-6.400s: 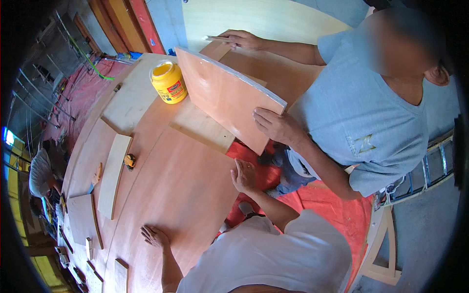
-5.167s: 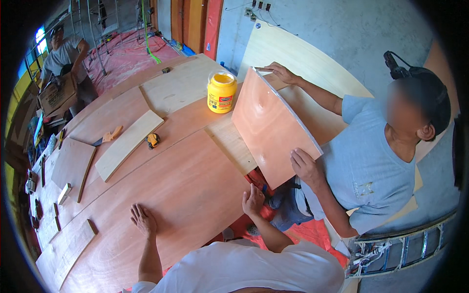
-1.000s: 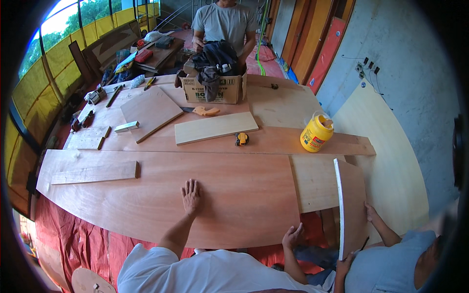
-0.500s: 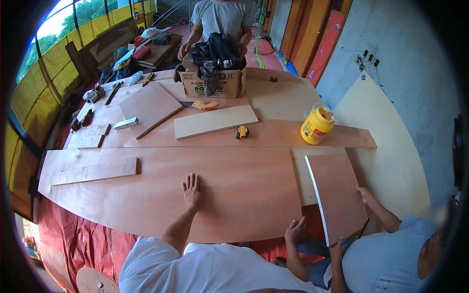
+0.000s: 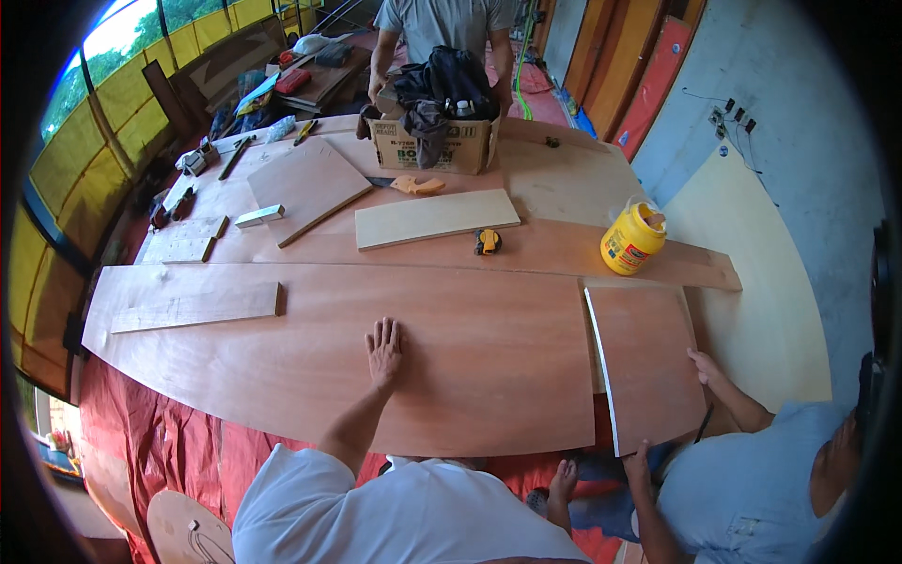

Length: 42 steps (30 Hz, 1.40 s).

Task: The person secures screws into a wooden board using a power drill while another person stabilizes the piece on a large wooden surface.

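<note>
The left hand (image 5: 383, 346) lies flat, fingers (image 5: 381, 331) spread and gripping nothing, pressed on the large plywood sheet (image 5: 310, 362) that covers the counter. The right hand (image 5: 562, 479) hangs low at the sheet's near edge, fingers loosely curled; whether it grips anything I cannot tell. Well to the right of the left fingers, a co-worker's hands steady a smaller plywood panel (image 5: 648, 362) that overlaps the sheet's right end (a yellow glue jar (image 5: 631, 239) stands beyond it). With only one palm as an anchor, the sheet could slide if that panel is pushed sideways.
</note>
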Motion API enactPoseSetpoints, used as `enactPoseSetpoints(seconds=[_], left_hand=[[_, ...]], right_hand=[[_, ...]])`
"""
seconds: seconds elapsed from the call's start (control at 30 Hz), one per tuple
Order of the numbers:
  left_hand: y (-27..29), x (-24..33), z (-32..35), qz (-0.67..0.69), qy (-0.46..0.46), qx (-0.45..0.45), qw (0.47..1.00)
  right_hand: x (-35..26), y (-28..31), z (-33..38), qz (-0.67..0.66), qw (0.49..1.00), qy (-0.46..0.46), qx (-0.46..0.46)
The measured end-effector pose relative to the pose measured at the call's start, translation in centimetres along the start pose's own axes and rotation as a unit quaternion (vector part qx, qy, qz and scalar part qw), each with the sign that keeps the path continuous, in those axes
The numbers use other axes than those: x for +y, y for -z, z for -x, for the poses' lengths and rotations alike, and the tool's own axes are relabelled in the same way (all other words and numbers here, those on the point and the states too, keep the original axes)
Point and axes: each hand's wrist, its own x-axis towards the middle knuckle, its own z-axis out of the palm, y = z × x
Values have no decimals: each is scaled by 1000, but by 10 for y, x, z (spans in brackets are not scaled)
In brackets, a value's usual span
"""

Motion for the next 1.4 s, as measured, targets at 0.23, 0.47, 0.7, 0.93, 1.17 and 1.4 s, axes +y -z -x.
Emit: enactPoseSetpoints(seconds=[0.23, 0.47, 0.7, 0.93, 1.17, 1.4], left_hand=[[3, 1, 1, -7, 8, -4, 1000], [1, -2, 0, 11, 22, -24, 999], [-4, -7, 1, -11, 8, -33, 999], [-6, -25, 3, -386, -45, 10, 921], [1, 24, -20, -124, 103, -253, 954], [-27, -15, -13, -110, 3, -61, 992]], right_hand=[[-58, -11, 17, -271, 892, -283, -224], [-70, -16, 11, -258, 866, -279, -324], [-76, -16, 14, -279, 858, -300, -310], [-53, -33, 13, -301, 844, -306, -321], [-58, -41, -2, 36, 958, -37, -283], [-167, 15, -32, -178, 915, -44, -359]])
